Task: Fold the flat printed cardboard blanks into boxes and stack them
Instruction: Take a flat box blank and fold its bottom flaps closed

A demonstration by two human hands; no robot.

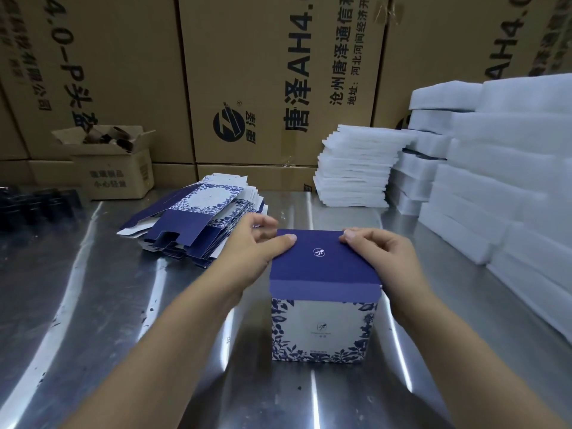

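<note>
The folded box (322, 326) stands upright on the worktop (93, 305), towards its near edge, with its blue lid (322, 264) down. The left hand (247, 246) and right hand (380, 252) each pinch a far corner of the lid, fingers curled over its back edge. The flat blanks (198, 218) lie piled towards the far left.

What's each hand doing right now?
Left hand: pinches the far-left corner of the blue box lid.
Right hand: grips the lid's far-right corner, fingers curled.
</note>
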